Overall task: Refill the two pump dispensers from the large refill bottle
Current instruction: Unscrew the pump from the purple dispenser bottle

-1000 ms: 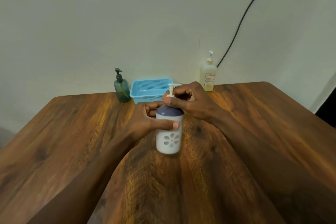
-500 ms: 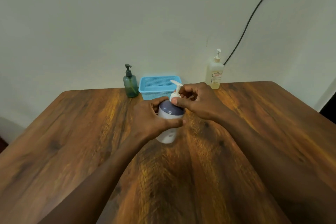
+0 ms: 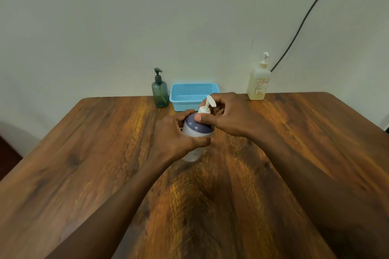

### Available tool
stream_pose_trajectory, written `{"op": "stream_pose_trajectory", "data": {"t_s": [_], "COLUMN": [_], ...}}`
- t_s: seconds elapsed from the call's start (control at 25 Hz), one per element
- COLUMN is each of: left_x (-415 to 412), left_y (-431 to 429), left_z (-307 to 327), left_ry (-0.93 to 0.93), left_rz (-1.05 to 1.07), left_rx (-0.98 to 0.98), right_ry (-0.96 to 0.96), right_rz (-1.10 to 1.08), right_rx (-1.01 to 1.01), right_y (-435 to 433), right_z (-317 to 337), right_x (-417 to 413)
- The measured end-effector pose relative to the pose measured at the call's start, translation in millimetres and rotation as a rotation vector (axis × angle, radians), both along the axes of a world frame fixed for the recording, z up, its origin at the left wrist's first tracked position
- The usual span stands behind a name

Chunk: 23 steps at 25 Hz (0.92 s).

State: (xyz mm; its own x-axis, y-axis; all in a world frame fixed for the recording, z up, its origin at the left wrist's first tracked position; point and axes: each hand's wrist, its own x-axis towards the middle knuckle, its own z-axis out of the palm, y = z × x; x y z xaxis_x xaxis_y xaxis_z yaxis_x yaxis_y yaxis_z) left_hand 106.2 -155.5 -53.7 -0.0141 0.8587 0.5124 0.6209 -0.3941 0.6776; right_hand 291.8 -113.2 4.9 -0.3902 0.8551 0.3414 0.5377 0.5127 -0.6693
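Near the middle of the wooden bench (image 3: 84, 153), both hands are on a white pump dispenser (image 3: 190, 132) with a rounded dark blue-grey top. The left hand (image 3: 176, 136) wraps round its body from the left, with the thumb across the near side and the fingers curled behind, so most of the white wall is hidden and only the bottom end shows below the palm. The right hand (image 3: 229, 118) comes in from the right and holds the white pump (image 3: 207, 105) at its base, where it meets the dark top. The thumb tip lies on the near side of the collar and the other fingers curl round behind the stem. The nozzle points up and to the right, above the knuckles. The dispenser looks tilted, its top leaning right and away. Whether its base touches the bench cannot be told. Both forearms reach in from the near edge, and their skin is bare. Along the far edge, against the pale wall (image 3: 126, 17), three things stand well apart from the hands. To the left is a dark green pump dispenser (image 3: 160, 93), upright, and just to its right is a light blue mesh basket (image 3: 193, 93). Farther right stands the large refill bottle (image 3: 258, 83), pale yellowish, with a label and its own white pump. A black cable (image 3: 305, 17) runs down the wall behind that bottle.
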Motion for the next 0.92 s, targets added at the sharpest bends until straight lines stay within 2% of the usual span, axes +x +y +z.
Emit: {"op": "stream_pose_trajectory", "data": {"t_s": [0.2, 0.32, 0.4, 0.6, 0.72, 0.92], "left_x": [-8.0, -7.5, -7.9, -8.9, -14.8, -35.5], "left_y": [-7.3, -15.0, -20.1, -27.8, -24.6, -30.3], "left_z": [-5.2, -5.2, -4.4, -0.2, -1.6, 0.5], "left_ry": [0.008, 0.037, 0.071, 0.149, 0.205, 0.219], "left_rz": [-0.001, 0.034, 0.041, -0.038, -0.049, -0.02], "left_rx": [-0.065, -0.052, -0.043, -0.054, -0.119, -0.257], "right_ry": [0.125, -0.125, -0.204, -0.306, -0.361, -0.276], "right_rz": [0.262, 0.124, 0.042, 0.132, 0.179, 0.244], "right_rx": [-0.203, -0.001, 0.114, 0.141, 0.238, 0.269], "right_y": [-5.3, -10.8, -14.9, -19.7, -25.9, -29.6], "right_z": [1.6, 2.8, 4.8, 10.5, 15.7, 30.2], "right_x": [1.6, 0.7, 0.6, 4.6, 10.5, 32.9]}}
